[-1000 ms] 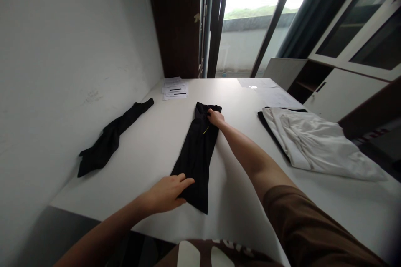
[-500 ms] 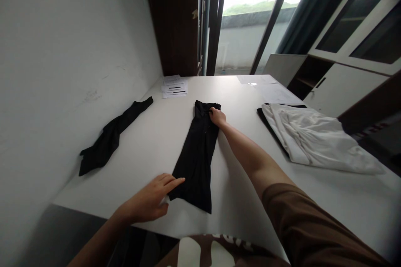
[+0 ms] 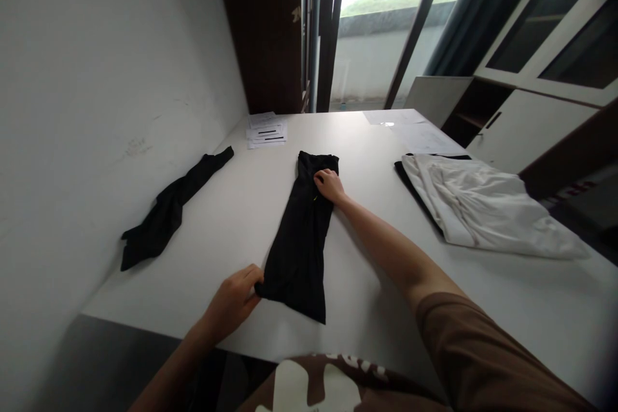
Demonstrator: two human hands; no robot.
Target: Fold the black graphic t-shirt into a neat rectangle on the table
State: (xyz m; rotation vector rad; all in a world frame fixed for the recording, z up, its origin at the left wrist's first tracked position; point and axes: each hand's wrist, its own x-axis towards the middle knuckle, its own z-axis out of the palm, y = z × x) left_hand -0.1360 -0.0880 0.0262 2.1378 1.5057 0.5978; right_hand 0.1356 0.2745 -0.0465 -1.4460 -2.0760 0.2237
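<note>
A long, narrow folded black garment (image 3: pixel 302 238) lies lengthwise down the middle of the white table (image 3: pixel 367 309). My left hand (image 3: pixel 235 299) pinches its near left corner with the fingers curled closed. My right hand (image 3: pixel 328 185) rests on the far part of the garment, fingers bent and pressing on the cloth near the far end. A small yellow mark shows on the fabric beside that hand.
A second crumpled black cloth (image 3: pixel 171 206) lies by the wall on the left. A white garment (image 3: pixel 483 206) on a dark one lies at the right. A stack of papers (image 3: pixel 266 131) and loose sheets (image 3: pixel 415 132) sit at the far end. Cabinets stand to the right.
My left hand slid off the garment's near end to its left corner and closed on it. My right hand drew slightly back along the cloth.
</note>
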